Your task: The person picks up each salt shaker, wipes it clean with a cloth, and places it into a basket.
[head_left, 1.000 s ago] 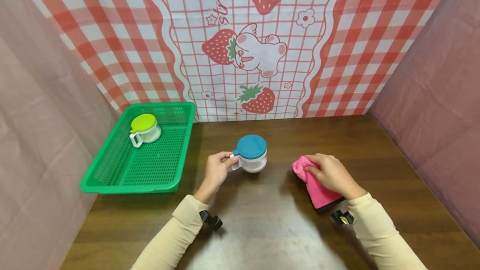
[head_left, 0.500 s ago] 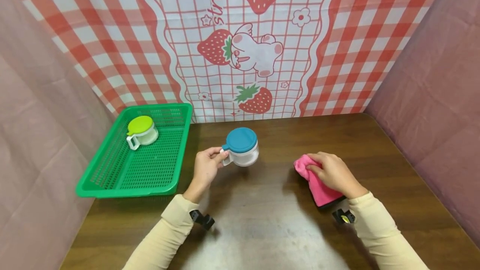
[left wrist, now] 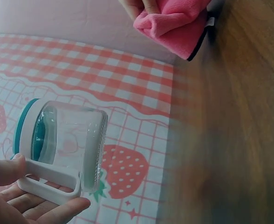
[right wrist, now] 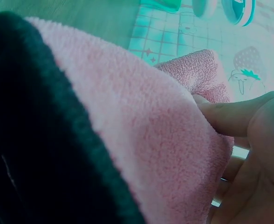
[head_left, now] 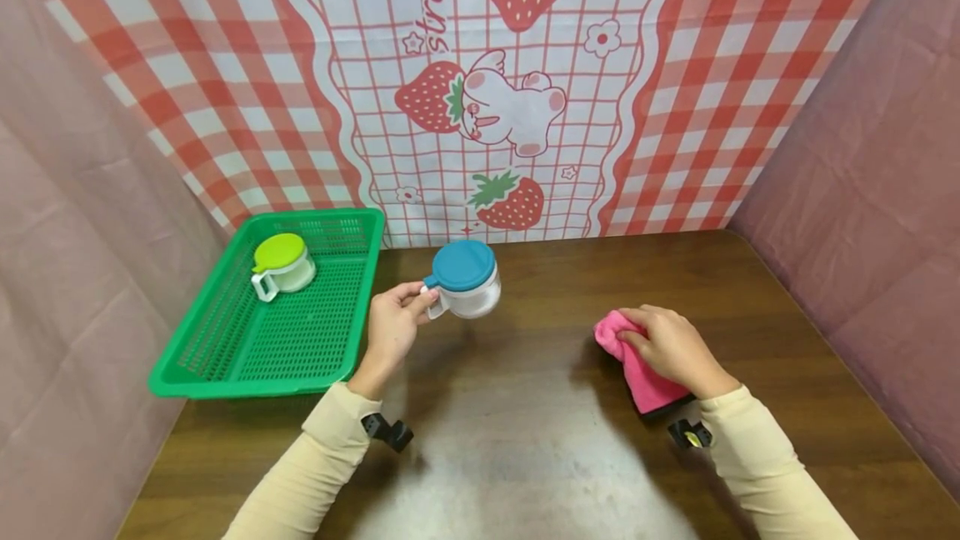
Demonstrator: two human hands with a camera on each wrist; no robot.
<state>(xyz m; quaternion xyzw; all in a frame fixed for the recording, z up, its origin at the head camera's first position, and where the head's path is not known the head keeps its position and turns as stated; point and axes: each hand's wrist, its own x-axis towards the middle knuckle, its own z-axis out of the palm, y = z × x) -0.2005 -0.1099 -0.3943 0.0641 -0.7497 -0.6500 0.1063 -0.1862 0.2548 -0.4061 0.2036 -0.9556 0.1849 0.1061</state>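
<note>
My left hand [head_left: 393, 325] pinches the white handle [left wrist: 51, 181] of a clear jar with a blue lid [head_left: 464, 265]. The jar is held up over the table, left of the middle, its lid tilted slightly toward me. In the left wrist view its see-through body [left wrist: 71, 140] shows no contents. On the right, my right hand [head_left: 671, 348] grips a pink cloth [head_left: 651, 382] with a dark edge, bunched at the top between thumb and fingers. The cloth hangs down close over the table, and its fuzzy face [right wrist: 141, 121] fills much of the right wrist view.
At the left stands a green plastic basket [head_left: 266, 386] with slotted walls. Inside, near its back left corner, sits a similar jar with a lime-green lid [head_left: 279, 252]. A red-and-white checked curtain [head_left: 667, 148] rises behind the brown wooden table [head_left: 525, 440], with pink cloth walls [head_left: 855, 157] on both sides.
My left hand has lifted the blue-lidded jar and carried it left and back, nearer the basket. My right hand, with the pink cloth, has stayed almost in place.
</note>
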